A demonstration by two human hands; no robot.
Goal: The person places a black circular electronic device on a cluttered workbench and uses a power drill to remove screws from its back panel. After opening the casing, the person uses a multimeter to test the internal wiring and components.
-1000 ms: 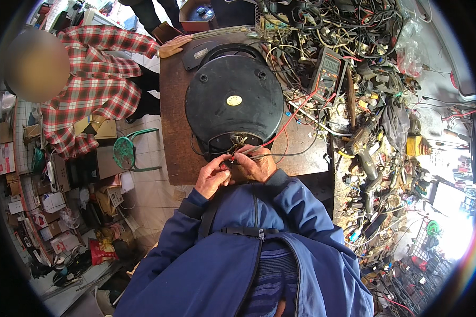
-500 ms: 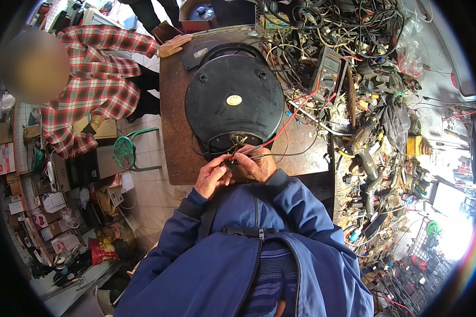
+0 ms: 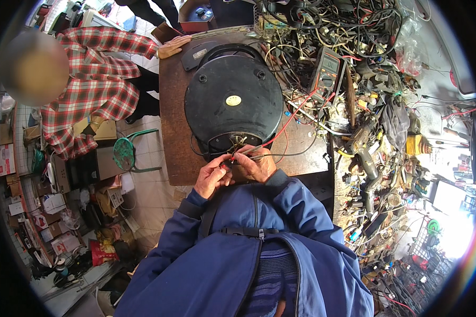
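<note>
A round black electric appliance (image 3: 234, 113), like an electric griddle, lies with its underside up; an oval label marks its middle. Loose wires (image 3: 238, 140) stick out of the opening at its near edge. Just below them, my left hand (image 3: 213, 177) pinches a small black-and-red piece, too covered to name. Beside it, my right hand (image 3: 257, 165) is closed around multimeter test leads, their tips hidden by my fingers. A red lead (image 3: 283, 128) and a dark one run from that hand to the multimeter (image 3: 327, 74) at the bench's right.
The appliance rests on a wooden bench (image 3: 175, 132). A dark flat cover (image 3: 200, 54) lies behind it. Tangled cables (image 3: 349, 31) and loose tools pile up on the right. At left, a person in a plaid shirt (image 3: 98, 79) has a hand on the bench, near a green stool (image 3: 124, 154).
Both hands stay at the appliance's near edge. The left fingers have shifted slightly, and more of the small black-and-red piece shows. The rest looks the same.
</note>
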